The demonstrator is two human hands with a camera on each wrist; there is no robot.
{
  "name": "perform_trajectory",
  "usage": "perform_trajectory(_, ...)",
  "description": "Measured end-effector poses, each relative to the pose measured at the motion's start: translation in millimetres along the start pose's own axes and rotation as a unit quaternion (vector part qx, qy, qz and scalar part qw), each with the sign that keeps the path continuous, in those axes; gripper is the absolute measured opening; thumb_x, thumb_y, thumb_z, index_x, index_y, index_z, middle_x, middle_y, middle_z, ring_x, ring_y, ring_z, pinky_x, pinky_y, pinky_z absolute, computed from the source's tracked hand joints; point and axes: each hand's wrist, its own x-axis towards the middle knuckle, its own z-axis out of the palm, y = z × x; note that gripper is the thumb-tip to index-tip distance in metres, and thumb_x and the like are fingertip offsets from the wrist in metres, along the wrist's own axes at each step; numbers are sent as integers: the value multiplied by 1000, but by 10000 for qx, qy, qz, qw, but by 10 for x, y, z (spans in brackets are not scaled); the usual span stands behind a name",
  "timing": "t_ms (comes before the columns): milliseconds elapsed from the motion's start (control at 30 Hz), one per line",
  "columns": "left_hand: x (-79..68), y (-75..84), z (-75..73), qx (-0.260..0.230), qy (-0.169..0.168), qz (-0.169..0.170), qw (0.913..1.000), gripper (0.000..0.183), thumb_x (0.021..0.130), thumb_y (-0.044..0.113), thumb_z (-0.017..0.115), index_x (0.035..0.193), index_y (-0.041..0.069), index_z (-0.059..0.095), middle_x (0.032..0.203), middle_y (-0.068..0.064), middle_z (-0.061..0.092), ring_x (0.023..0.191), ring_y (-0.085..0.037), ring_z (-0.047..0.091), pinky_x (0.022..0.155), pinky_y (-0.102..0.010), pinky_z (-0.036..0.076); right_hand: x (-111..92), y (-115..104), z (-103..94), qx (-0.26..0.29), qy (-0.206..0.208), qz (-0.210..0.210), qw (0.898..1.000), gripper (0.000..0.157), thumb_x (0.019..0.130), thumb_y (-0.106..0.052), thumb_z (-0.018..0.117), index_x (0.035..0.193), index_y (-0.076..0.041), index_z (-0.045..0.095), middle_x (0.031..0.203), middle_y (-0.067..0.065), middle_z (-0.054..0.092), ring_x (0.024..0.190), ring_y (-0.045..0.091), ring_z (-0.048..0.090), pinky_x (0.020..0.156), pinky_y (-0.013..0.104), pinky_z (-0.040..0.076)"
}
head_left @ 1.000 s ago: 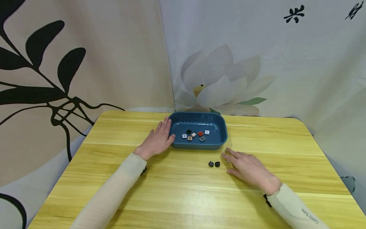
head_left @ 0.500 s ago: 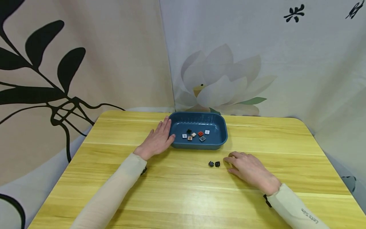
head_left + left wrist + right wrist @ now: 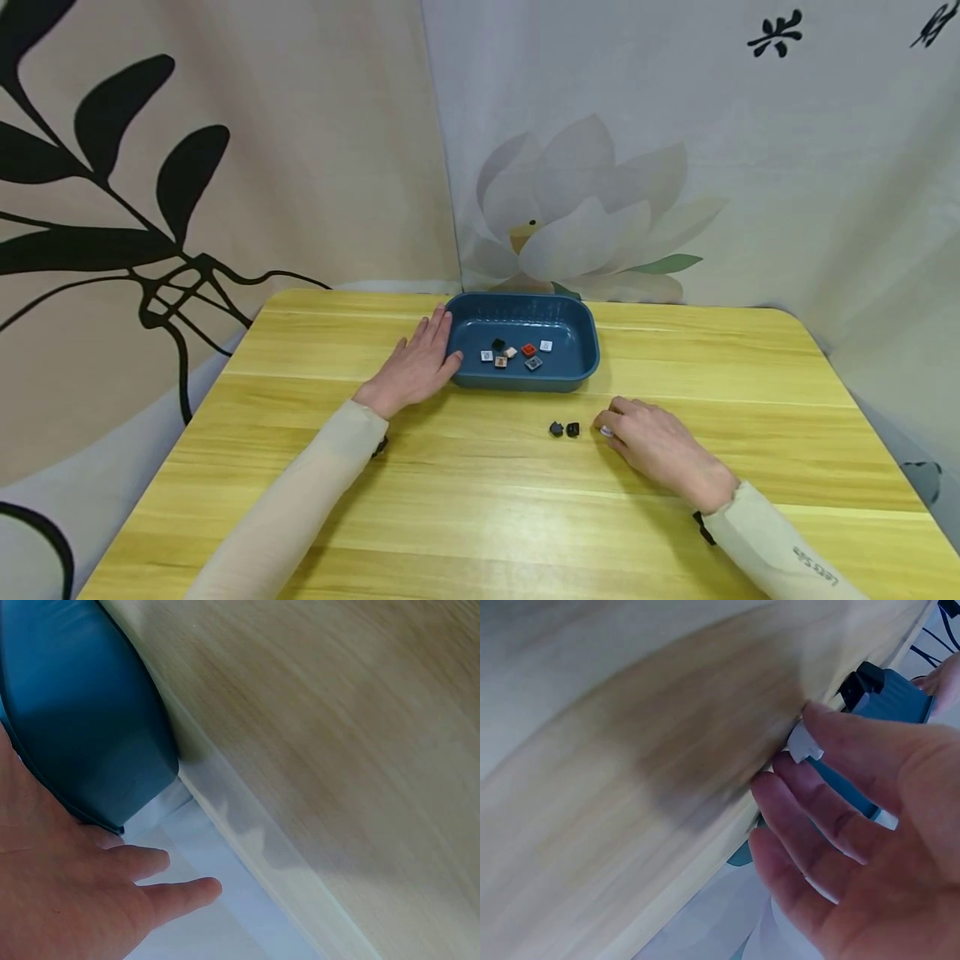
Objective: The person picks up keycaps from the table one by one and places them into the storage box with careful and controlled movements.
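Observation:
My right hand (image 3: 660,442) is low over the table, right of two black keycaps (image 3: 573,430). In the right wrist view a white keycap (image 3: 804,742) is pinched between its thumb and a fingertip, close to the wood, while the other fingers (image 3: 780,847) are bent beside it. A blue tray (image 3: 525,385) stands near the far table edge. Inside it lie several keycaps, among them a red one (image 3: 528,349), a grey one (image 3: 533,364) and a white one (image 3: 546,346). My left hand (image 3: 412,367) rests against the tray's left side with straight fingers.
The wooden table (image 3: 480,508) ends just behind the tray. A patterned curtain (image 3: 360,167) hangs behind it. In the left wrist view, some fingers reach past the table edge, over pale cloth (image 3: 217,900).
My right fingers have drawn together onto the white keycap, and the fingertips have pulled back slightly to the right. My left hand stays at the tray; the two black keycaps have not moved.

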Motion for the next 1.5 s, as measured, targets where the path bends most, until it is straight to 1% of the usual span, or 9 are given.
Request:
perform_trajectory(167, 18, 7, 9, 21, -32, -19, 10000, 77, 110, 49, 30, 166, 4, 2, 173, -10, -8, 158, -38, 7, 120, -67, 19, -14, 18, -1, -14, 78, 8, 10000, 17, 90, -5, 78, 105, -13, 79, 93, 0, 67, 80, 17, 65, 70, 38, 55)
perform_trajectory(367, 16, 13, 6, 22, -16, -19, 10000, 77, 110, 49, 30, 166, 4, 3, 173, -10, -8, 158, -38, 7, 120, -67, 19, -25, 38, -41, 60, 405, 59, 9991, 13, 90, -5, 78, 102, -11, 78, 93, 0, 68, 80, 18, 67, 70, 40, 55)
perform_trajectory(533, 1, 17, -9, 5, 7, -30, 10000, 76, 110, 47, 32, 166, 3, 4, 174, -11, -6, 158, -38, 8, 119, -67, 20, 1, 56, -122, 65, 710, 72, 9974, 15, 90, -6, 79, 104, -9, 78, 97, 3, 70, 81, 20, 68, 71, 44, 56)
perform_trajectory(800, -8, 12, -15, 21, 11, -17, 10000, 76, 110, 47, 33, 166, 3, 5, 174, -11, -6, 158, -38, 9, 119, -68, 21, 62, 51, -272, 83, 978, 184, 9950, 19, 89, -7, 80, 108, -8, 78, 100, 6, 72, 85, 23, 70, 71, 44, 57)
perform_trajectory(933, -7, 10, -14, 30, 11, -21, 10000, 76, 110, 47, 33, 166, 3, 4, 173, -11, -6, 158, -38, 9, 119, -68, 20, 104, 35, -340, 115, 1142, 196, 9932, 19, 88, -6, 81, 107, -7, 78, 99, 6, 71, 81, 23, 69, 69, 43, 57)
perform_trajectory(1233, 8, 4, 2, 57, -12, -27, 10000, 77, 110, 48, 31, 166, 3, 4, 173, -10, -7, 158, -38, 9, 119, -67, 21, 184, 6, -424, 140, 1203, 248, 9923, 20, 90, -8, 81, 109, -7, 78, 99, 5, 71, 80, 21, 68, 68, 41, 56)
perform_trajectory(1500, 6, 3, -5, 37, 1, -9, 10000, 77, 110, 48, 32, 166, 3, 3, 173, -11, -7, 158, -37, 9, 119, -67, 21, 265, -18, -462, 200, 1376, 203, 9901, 18, 91, -9, 80, 109, -7, 78, 101, 5, 72, 78, 20, 68, 66, 39, 55)
